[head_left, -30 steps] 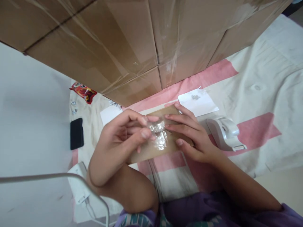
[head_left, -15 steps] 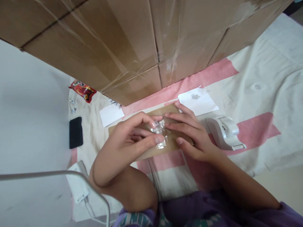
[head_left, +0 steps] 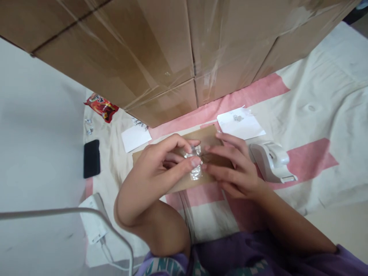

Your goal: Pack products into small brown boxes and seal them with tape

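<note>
A flat brown cardboard piece lies in front of me on the pink and white cloth. On its middle sits a small clear, shiny plastic piece that looks like film or tape. My left hand pinches the upper part of this plastic between thumb and index finger. My right hand rests on the right part of the cardboard, fingers spread, with its fingertips beside the plastic. The fingers partly hide the plastic's edges.
Large taped cartons stand behind. To the right are a white tape dispenser and a white paper. On the left lie a white card, a red packet, a black phone and a white power strip near a cable.
My right hand has shifted slightly down, its fingertips now lower beside the plastic. My left hand keeps its pinch, with its thumb a little higher. The view has moved slightly.
</note>
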{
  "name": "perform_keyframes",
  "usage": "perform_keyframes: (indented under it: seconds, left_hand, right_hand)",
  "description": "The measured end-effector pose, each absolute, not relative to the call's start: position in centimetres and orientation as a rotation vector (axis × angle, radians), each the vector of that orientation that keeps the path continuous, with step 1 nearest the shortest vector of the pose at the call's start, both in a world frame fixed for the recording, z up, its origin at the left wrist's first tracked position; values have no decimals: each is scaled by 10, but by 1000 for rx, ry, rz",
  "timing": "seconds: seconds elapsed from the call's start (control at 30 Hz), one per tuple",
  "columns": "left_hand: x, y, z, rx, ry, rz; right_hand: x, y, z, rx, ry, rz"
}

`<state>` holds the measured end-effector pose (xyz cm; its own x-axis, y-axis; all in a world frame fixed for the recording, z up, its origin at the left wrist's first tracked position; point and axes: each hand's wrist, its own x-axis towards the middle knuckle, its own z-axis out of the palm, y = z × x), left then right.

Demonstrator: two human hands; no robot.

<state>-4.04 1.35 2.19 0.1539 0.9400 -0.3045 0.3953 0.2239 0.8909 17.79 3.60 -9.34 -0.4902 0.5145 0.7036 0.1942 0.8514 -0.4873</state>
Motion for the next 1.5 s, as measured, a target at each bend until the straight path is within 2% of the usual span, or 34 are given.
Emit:
perform_keyframes:
  seconds: [0.13, 0.3, 0.6, 0.87, 1.2, 1.3, 1.5]
  left_hand:
    - [-39, 14, 23, 1365, 1439, 655]
    - [-39, 14, 19, 1479, 1449, 715]
    - [-40, 17, 11, 2000, 1580, 1025]
    - [-47, 24, -1, 2013, 1698, 668]
    - [-45, 23, -7, 1912, 2011, 563]
    - [-41, 26, -6, 1892, 1978, 424]
    - [-35, 30, -4, 1915, 1982, 404]
  right_hand:
    - [180, 33, -93, -502, -2180, 252]
    - [180, 30, -81, -573, -2243, 300]
    - [179, 33, -79, -510, -2188, 393]
    - [177, 33, -75, -518, -2204, 451]
    - [178, 33, -73, -553, -2212, 514]
    - [179, 32, -73, -572, -2223, 528]
    - [179, 29, -72, -589, -2234, 542]
